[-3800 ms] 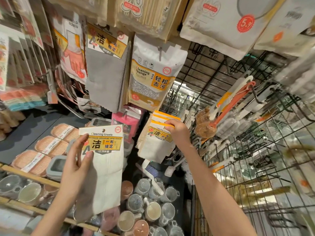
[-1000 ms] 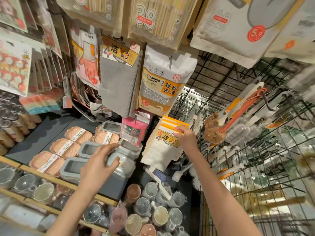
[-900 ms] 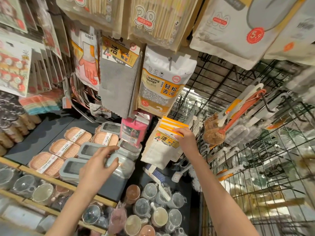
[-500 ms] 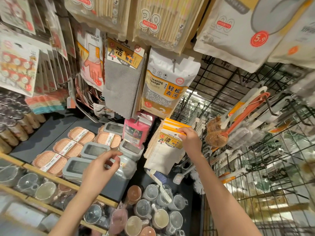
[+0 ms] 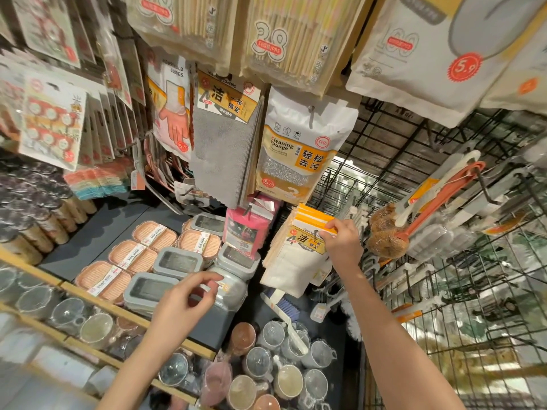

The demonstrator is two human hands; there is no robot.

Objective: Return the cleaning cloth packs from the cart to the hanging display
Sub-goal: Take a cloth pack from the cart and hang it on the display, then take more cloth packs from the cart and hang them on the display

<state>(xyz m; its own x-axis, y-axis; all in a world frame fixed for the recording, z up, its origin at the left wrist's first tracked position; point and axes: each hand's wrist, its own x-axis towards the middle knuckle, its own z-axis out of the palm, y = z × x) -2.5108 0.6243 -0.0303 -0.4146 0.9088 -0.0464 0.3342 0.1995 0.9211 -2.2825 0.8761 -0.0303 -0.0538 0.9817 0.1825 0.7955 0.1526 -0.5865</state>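
While the black wire-grid display rack (image 5: 393, 161) fills the right side, the stack of white cleaning cloth packs with orange-and-yellow header cards (image 5: 299, 247) hangs from its hook below the cleaning sponge pouch (image 5: 299, 149). The right hand (image 5: 342, 241) pinches the front pack's header card at the hook, fingers curled round its top edge, apparently seating it. The left hand (image 5: 183, 303) hovers above the grey lidded boxes (image 5: 174, 264), fingers loosely curled, holding nothing. Next, judging by this, release the hung pack and fetch another from the cart, which is out of view.
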